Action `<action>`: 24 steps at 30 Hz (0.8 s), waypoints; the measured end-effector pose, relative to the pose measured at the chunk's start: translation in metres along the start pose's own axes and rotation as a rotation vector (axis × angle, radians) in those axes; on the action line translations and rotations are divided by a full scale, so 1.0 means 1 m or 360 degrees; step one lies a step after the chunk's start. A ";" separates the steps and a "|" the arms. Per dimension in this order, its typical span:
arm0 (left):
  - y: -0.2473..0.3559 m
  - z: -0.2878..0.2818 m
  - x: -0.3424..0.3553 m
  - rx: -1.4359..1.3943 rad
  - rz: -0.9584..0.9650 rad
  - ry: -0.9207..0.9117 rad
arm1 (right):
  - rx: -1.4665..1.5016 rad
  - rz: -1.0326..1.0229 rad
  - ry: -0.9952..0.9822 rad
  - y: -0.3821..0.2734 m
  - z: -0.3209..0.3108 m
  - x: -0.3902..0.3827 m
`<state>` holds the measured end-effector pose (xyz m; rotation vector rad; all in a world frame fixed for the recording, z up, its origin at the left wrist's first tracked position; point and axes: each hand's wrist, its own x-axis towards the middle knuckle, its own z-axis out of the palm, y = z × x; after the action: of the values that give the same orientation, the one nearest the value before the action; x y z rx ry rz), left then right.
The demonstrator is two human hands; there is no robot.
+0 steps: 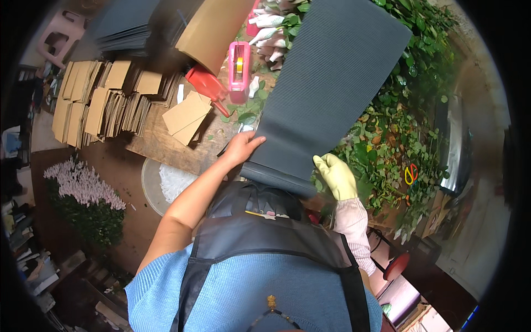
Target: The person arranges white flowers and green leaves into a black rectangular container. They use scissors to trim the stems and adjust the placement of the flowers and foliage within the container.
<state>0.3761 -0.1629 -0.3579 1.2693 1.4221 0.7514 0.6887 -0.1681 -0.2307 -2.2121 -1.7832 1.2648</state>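
Observation:
A long dark grey corrugated sheet (326, 83) lies in front of me, slanting away to the upper right. Its near end is bent up into a fold (279, 176) close to my apron. My bare left hand (244, 147) grips the left edge, thumb on top and the fingers partly hidden. On the other side, my right hand (337, 176), in a pale yellow glove, has its fingers closed at the right edge near the fold. Just beyond the sheet's left edge are flower heads in white sleeves (271, 37).
On the wooden table (160, 152) are cardboard pieces (188, 117), a red stapler-like tool (206, 83) and a pink tape dispenser (239, 72). Cardboard stacks (99, 105) stand left. Leafy stems (376, 149) and yellow-handled scissors (410, 174) lie right. Wrapped flowers (86, 188) stand on the floor.

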 end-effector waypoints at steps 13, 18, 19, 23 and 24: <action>0.068 -0.018 0.010 0.1566 0.0922 -0.0358 | -0.0880 -0.1342 -0.0488 -0.036 0.068 0.073; 0.028 0.009 0.040 0.1600 0.1858 -0.0518 | -0.0909 -0.1320 -0.0462 -0.029 0.073 0.074; 0.013 0.010 0.038 0.1549 0.1686 -0.0514 | -0.0987 -0.1288 -0.0535 -0.045 0.063 0.068; 0.012 0.008 0.034 0.1561 0.1432 -0.0612 | -0.0706 -0.1225 -0.0506 -0.048 0.044 0.036; 0.014 0.009 0.035 0.1558 0.1450 -0.0611 | -0.0567 -0.1238 -0.0433 -0.057 0.031 0.023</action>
<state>0.3920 -0.1277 -0.3572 2.7397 0.8193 0.2828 0.6247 -0.1434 -0.2359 -1.1996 -2.7432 1.1380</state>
